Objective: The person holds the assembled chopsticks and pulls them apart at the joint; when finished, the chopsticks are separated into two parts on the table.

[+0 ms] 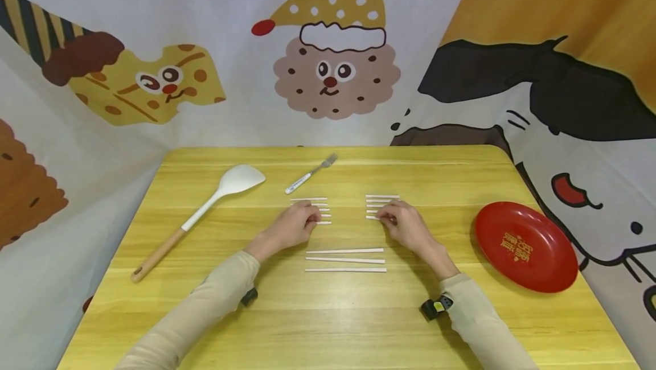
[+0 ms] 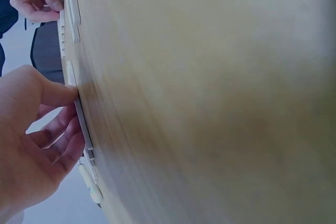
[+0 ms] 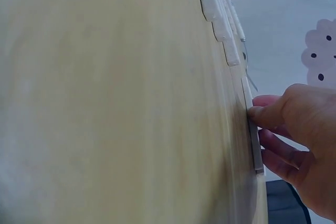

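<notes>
With thumb and fingertips my left hand (image 1: pixel 295 224) pinches the nearest short white stick (image 1: pixel 325 223) of a left row, down at the tabletop. Several more short white sticks (image 1: pixel 310 199) lie parallel behind it, partly covered by the hand. My right hand (image 1: pixel 406 223) pinches the nearest short stick (image 1: pixel 370 217) of a matching right row, whose other sticks (image 1: pixel 382 196) lie parallel behind. In the right wrist view, the thumb lies along the near side of the held stick (image 3: pixel 254 142), fingers on its far side. Three long white sticks (image 1: pixel 345 270) lie crosswise nearer me, between the forearms.
A white spatula (image 1: pixel 241 179) with a wooden handle lies at the left. Behind the left row is a small fork (image 1: pixel 307 178) with a patterned handle. A red oval plate (image 1: pixel 548 267) with gold lettering sits at the right edge of the wooden table (image 1: pixel 348 324). A cartoon-printed cloth hangs behind.
</notes>
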Available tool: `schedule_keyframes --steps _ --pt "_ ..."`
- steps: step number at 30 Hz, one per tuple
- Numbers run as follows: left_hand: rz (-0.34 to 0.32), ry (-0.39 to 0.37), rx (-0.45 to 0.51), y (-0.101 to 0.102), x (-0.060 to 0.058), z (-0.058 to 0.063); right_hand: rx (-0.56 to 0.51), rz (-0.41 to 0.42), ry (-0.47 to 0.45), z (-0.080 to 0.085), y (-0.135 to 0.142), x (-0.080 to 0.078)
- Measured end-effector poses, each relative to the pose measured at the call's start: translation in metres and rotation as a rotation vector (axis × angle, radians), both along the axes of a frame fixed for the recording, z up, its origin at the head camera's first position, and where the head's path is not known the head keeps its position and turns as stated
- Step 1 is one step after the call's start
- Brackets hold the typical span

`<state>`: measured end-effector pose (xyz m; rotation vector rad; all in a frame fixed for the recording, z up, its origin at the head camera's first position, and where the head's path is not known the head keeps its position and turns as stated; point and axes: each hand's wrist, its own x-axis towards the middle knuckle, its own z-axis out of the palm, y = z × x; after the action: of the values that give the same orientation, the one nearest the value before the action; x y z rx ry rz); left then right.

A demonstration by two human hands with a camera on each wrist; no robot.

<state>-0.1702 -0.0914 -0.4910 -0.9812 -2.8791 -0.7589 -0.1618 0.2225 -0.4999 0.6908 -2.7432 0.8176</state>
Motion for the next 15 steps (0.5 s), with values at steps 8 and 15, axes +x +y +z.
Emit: schedule_keyframes --steps 8,15 --pt "0.025 -0.014 -0.029 0.0013 -0.0013 -0.0007 -0.016 -0.002 0.0 -0.0006 -0.0001 -0.0021" --pt "0.018 -0.012 -0.031 0.0014 -0.0003 0.0008 -0.057 -0.004 -0.033 0.001 0.0015 -0.0008"
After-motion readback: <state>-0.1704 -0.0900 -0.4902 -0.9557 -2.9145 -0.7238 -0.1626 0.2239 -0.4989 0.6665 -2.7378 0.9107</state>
